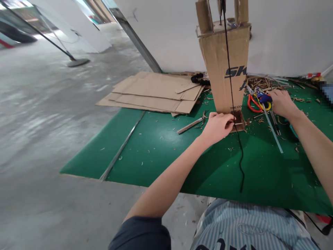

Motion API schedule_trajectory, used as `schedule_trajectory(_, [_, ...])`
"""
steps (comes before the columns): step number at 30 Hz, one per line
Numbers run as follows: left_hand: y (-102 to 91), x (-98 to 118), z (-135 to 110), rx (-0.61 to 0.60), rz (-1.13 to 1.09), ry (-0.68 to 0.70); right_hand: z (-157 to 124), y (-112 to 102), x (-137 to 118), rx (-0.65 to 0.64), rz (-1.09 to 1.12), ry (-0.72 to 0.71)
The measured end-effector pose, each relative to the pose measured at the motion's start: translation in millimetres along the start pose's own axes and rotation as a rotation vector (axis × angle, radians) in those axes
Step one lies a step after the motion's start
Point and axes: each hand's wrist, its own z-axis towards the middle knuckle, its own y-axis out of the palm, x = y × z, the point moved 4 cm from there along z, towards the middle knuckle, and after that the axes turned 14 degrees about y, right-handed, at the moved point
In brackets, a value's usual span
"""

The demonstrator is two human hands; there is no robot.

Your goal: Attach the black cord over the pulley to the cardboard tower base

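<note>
A tall cardboard column [223, 66] printed with dark blue letters stands on the green mat [145, 149]. My left hand [217, 126] grips its notched base, fingertips at a small slot. A thin black cord [230, 80] runs down the column's front, past those fingers and onto the mat. My right hand [283, 104] lies to the right, its fingers against a blue-handled tool [264, 98]. Beside that tool are orange-handled scissors [253, 104] and a long clear strip [273, 133]. Whether my right hand grips anything is hidden.
Flattened cardboard sheets [153, 93] lie behind my left arm, and a metal-bladed tool [189, 125] lies near my left hand. Cardboard shavings litter the mat. A metal rod [122, 146] lies along its left part. Concrete floor surrounds the mat's left and front edges.
</note>
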Motion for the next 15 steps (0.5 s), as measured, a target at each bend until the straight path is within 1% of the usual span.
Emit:
schedule_trajectory(2, [-1.4, 0, 0, -0.008, -0.011, 0.016, -17, -17, -18, 0.043, 0.064, 0.022])
schedule_trajectory(4, [-2.7, 0, 0, -0.014, -0.018, 0.029, -43, -36, -46, 0.072, 0.17, 0.044])
schedule_trajectory(6, [-3.8, -1, 0, -0.016, -0.03, 0.035, -76, -49, -82, 0.04, 0.271, 0.032])
schedule_trajectory(7, [-4.3, -1, 0, -0.012, -0.038, 0.037, -92, -52, -98, 0.007, 0.29, 0.046])
schedule_trajectory(9, [-5.2, -2, -1, -0.001, -0.055, 0.042, -119, -48, -124, -0.071, 0.218, 0.051])
schedule_trajectory(11, [-5.5, -1, -1, 0.013, -0.072, 0.046, -135, -38, -137, -0.133, 0.112, 0.065])
schedule_trajectory(13, [-5.3, -1, -2, 0.029, -0.092, 0.041, -140, -25, -140, -0.169, 0.033, 0.089])
schedule_trajectory(15, [-4.5, -1, -2, 0.046, -0.11, 0.036, -139, -15, -139, -0.184, -0.007, 0.092])
